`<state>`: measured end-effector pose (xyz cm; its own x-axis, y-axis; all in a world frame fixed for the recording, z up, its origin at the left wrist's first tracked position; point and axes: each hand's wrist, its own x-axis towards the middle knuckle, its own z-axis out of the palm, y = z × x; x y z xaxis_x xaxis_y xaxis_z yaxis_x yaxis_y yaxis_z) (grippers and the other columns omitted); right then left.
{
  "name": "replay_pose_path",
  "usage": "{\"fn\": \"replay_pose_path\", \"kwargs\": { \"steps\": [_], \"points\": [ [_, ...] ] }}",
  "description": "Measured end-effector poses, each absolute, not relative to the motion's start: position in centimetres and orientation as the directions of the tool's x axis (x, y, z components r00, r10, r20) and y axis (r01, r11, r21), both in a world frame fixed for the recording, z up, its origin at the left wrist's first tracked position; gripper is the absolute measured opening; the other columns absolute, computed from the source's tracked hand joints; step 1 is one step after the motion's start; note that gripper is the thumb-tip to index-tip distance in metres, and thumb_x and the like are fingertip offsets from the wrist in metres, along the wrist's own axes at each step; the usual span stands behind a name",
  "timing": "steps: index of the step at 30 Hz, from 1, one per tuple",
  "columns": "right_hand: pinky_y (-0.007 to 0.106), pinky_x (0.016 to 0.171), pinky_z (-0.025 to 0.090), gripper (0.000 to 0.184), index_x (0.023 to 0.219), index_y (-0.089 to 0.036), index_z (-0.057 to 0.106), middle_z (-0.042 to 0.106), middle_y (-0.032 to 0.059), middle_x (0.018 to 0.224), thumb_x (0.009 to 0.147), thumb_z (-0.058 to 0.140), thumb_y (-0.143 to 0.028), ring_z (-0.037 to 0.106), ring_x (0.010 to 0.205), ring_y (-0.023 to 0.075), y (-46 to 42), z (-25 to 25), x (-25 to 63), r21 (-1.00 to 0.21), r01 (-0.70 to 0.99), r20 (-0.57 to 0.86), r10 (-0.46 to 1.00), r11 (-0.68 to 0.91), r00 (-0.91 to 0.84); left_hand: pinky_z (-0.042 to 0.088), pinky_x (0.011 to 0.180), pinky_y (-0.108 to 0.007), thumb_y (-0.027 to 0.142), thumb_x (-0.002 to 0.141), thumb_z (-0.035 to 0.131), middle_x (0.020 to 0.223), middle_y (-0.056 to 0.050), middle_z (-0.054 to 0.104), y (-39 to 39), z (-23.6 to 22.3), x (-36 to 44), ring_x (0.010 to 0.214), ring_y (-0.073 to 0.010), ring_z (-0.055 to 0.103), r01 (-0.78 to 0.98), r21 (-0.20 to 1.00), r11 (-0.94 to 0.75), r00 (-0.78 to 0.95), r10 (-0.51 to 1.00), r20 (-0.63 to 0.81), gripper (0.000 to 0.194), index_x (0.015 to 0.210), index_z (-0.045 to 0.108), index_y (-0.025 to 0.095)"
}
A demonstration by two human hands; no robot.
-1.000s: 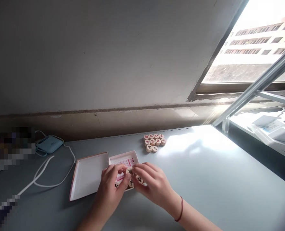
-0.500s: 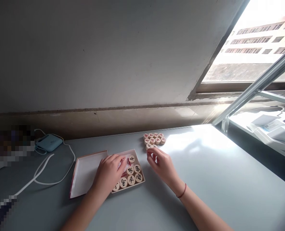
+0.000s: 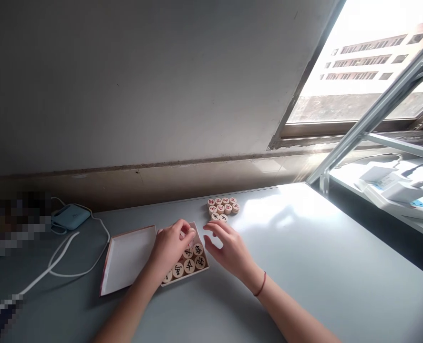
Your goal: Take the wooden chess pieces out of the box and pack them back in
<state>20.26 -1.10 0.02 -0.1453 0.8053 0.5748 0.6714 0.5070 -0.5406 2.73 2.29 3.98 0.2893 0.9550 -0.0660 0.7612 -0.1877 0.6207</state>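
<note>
Over the shallow box (image 3: 201, 270), my left hand (image 3: 171, 243) has thumb and fingers pinched on a round wooden Chinese chess piece, mostly covered by the fingers. Black-lettered pieces (image 3: 189, 266) lie face up in the near part of the box; the hand hides some of its far side. My right hand (image 3: 231, 247) hovers just right of the box, thumb and fingers apart, holding nothing. Beyond its fingertips stand stacked Chinese chess pieces (image 3: 220, 208), several with red characters, in rows on the grey table (image 3: 304, 267). Two at the near side carry dark characters.
The box lid (image 3: 127, 262) lies upturned left of the box. Farther left are a light-blue device (image 3: 70, 216) and a white cable (image 3: 59, 275). A metal frame (image 3: 361, 121) and a white shelf holding white items (image 3: 393, 186) stand at the right, by a window.
My left hand has closed on a piece at the box's far right. My right hand has drawn back from the stacked pieces and its fingers have parted. The view has shifted slightly.
</note>
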Motion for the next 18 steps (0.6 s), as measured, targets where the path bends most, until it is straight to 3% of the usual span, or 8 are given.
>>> {"fn": "replay_pose_path", "kwargs": {
  "steps": [4, 9, 11, 14, 18],
  "points": [
    [0.031, 0.074, 0.053, 0.02, 0.105, -0.022, 0.057, 0.067, 0.0076, 0.101, 0.086, 0.055, -0.016, 0.062, 0.086, 0.0174, -1.6, 0.9, 19.3, -0.463, 0.623, 0.676, 0.706, 0.63, -0.212, 0.048, 0.064, -0.023, 0.047, 0.084, 0.052, 0.081, 0.001, 0.069, 1.5, 5.1, 2.3, 0.077, -0.0163, 0.065, 0.543, 0.831, -0.118, 0.342, 0.935, -0.091, 0.026, 0.087, 0.061, 0.023],
    [0.031, 0.071, 0.052, 0.017, 0.099, -0.023, 0.058, 0.069, 0.0059, 0.094, 0.085, 0.055, -0.014, 0.063, 0.08, 0.0169, -1.6, 1.4, 19.4, -0.43, 0.625, 0.715, 0.669, 0.651, -0.205, 0.051, 0.059, -0.023, 0.052, 0.083, 0.052, 0.087, -0.002, 0.07, 0.5, 5.1, 2.1, 0.08, -0.0179, 0.065, 0.476, 0.877, -0.063, 0.338, 0.934, -0.116, 0.035, 0.096, 0.063, 0.021],
    [0.031, 0.072, 0.052, 0.015, 0.096, -0.022, 0.058, 0.068, 0.0066, 0.093, 0.084, 0.052, -0.014, 0.063, 0.082, 0.0178, -1.1, 1.1, 20.4, -0.474, 0.668, 0.704, 0.702, 0.574, -0.103, 0.052, 0.065, -0.025, 0.05, 0.085, 0.05, 0.088, -0.002, 0.07, 0.3, 4.5, 1.8, 0.081, -0.0183, 0.066, 0.526, 0.839, -0.138, 0.321, 0.946, -0.046, 0.034, 0.099, 0.064, 0.022],
    [0.03, 0.067, 0.049, 0.011, 0.089, -0.021, 0.059, 0.068, 0.0056, 0.086, 0.085, 0.05, -0.018, 0.062, 0.078, 0.0186, 0.0, 0.2, 22.5, -0.542, 0.771, 0.596, 0.799, 0.334, 0.073, 0.051, 0.074, -0.029, 0.043, 0.088, 0.047, 0.089, -0.003, 0.071, 0.5, 3.3, 0.9, 0.083, -0.0192, 0.065, 0.651, 0.702, -0.288, 0.298, 0.948, 0.112, 0.028, 0.091, 0.065, 0.023],
    [0.028, 0.06, 0.043, 0.01, 0.082, -0.022, 0.058, 0.067, 0.0032, 0.078, 0.086, 0.05, -0.024, 0.059, 0.071, 0.019, 1.0, -1.3, 24.5, -0.497, 0.86, 0.44, 0.888, 0.115, 0.136, 0.048, 0.073, -0.032, 0.035, 0.088, 0.043, 0.086, -0.003, 0.071, 0.9, 2.0, -0.1, 0.081, -0.0204, 0.064, 0.748, 0.543, -0.381, 0.318, 0.924, 0.21, 0.026, 0.083, 0.065, 0.022]
  ]
}}
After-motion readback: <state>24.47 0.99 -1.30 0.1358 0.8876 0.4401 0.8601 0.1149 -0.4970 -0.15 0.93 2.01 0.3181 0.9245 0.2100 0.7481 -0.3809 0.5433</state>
